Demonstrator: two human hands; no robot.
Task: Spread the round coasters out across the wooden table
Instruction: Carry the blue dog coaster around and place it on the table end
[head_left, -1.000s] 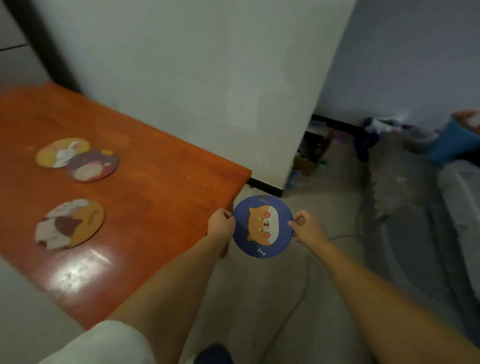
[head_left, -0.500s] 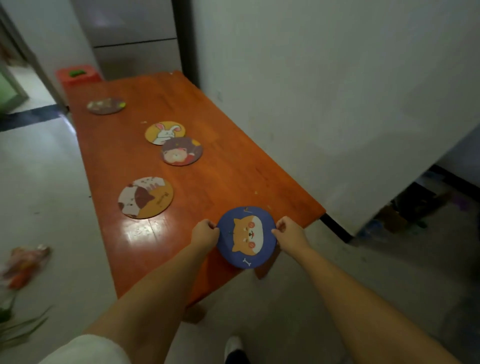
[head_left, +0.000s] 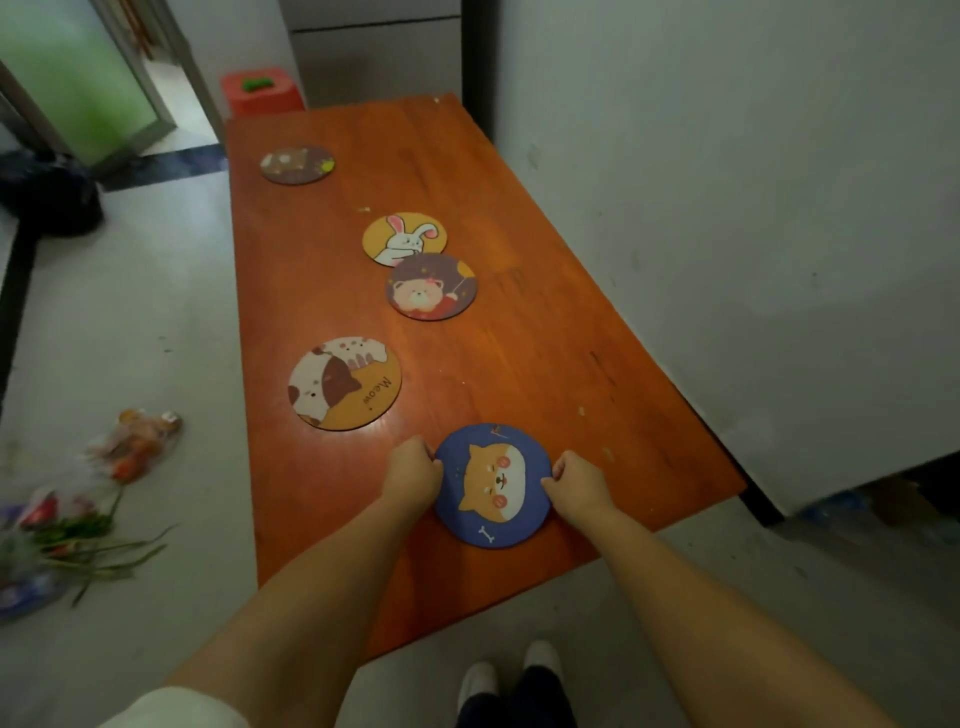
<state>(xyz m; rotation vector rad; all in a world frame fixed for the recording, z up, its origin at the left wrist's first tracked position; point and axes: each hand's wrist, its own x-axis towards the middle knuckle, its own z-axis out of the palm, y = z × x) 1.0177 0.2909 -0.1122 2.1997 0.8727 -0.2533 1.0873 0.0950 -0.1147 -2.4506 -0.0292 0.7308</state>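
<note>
Your left hand (head_left: 413, 473) and right hand (head_left: 579, 486) pinching opposite edges of blue dog coaster (head_left: 493, 486), fingers curled closed, over near end of wooden table (head_left: 545, 364); four coasters lying beyond.

The tabletop (head_left: 545, 364) is reddish-orange wood with a smooth, semi-glossy varnish; pale glare shows near the cat coaster (head_left: 345, 383) and faint dark scuffs mark its right side. The 5 coasters look like thin, stiff board with matt printed faces: the blue dog coaster (head_left: 493, 486), the bear coaster (head_left: 431, 286), the rabbit coaster (head_left: 404, 238) and the brown coaster (head_left: 297, 164). The floor (head_left: 130, 322) is pale, smooth and dully reflective. The wall (head_left: 727, 208) is matt painted plaster with small marks. The red stool (head_left: 262, 93) looks like smooth plastic.
</note>
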